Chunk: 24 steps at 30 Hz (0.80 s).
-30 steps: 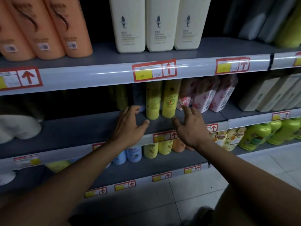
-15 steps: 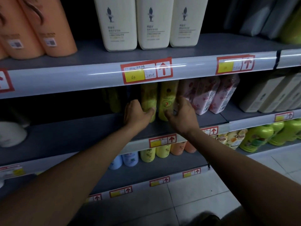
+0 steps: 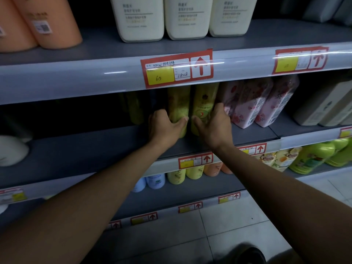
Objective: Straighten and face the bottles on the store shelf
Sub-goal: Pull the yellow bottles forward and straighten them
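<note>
Both hands have reached deeper onto the middle shelf (image 3: 80, 149) since a second ago, when they hovered with spread fingers near its front edge, and each now wraps a bottle. That grey, flat shelf carries the two yellow bottles side by side, nearly touching, just under the red-and-yellow price tag (image 3: 177, 68) on the rail above. Largest above that tag stand three cream rectangular jugs (image 3: 182, 16), smooth and matte with small dark print; up and left of the tag are two orange rounded bottles (image 3: 51, 23). Right of the tag and below it lean three pink flowered packs (image 3: 253, 105) with a glossy wrap. Directly beneath the tag, the left yellow bottle (image 3: 178, 105) is tall, cylindrical and speckled, upright; the right yellow bottle (image 3: 203, 103) has the same form, with a round green-and-red emblem facing outward. Left hand (image 3: 164, 126) grasps the left bottle low down, thumb across its front and fingers curled round its far side. Right hand (image 3: 213, 124) grasps the right bottle likewise, thumb on its front and fingers round its right flank, beside the pink packs.
</note>
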### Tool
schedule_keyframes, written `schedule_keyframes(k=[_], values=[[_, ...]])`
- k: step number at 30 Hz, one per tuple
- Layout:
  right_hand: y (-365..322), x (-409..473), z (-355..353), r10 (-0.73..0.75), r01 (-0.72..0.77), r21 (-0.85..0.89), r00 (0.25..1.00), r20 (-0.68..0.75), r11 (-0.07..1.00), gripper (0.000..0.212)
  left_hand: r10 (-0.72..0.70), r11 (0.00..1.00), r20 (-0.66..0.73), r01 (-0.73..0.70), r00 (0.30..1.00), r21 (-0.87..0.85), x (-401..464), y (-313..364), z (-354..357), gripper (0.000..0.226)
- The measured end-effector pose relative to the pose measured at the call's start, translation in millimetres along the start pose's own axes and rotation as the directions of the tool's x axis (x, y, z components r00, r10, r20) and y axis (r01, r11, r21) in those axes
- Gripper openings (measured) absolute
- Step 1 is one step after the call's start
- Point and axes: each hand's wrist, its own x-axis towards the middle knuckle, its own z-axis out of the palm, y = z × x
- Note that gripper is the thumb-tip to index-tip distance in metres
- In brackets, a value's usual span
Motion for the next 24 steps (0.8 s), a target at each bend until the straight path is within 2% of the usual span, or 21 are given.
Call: schedule_keyframes(k=[7,12,24], values=[[-3.1,-10.4,-7.3,-0.043,0.043,-0.007,0.999,-0.011,0.999,0.044,-0.001,1.000,-0.021,0.001,1.000,-0.024,-9.2,-0.2,-15.6,0.047],[-9.7,-26.3,-9.3,-0.071,0.071,0.026,0.997,-0.002,0.997,0.052,0.017,1.000,-0.039,-0.018,0.999,-0.020,-21.7,-7.7,-37.4,0.047],[-46.4,-65.3,14.4,-0.177,0.176,0.028,0.982,0.071,0.984,0.049,0.013,1.000,-0.175,-0.015,0.984,-0.011,-39.7,-53.7,-117.0,0.062]])
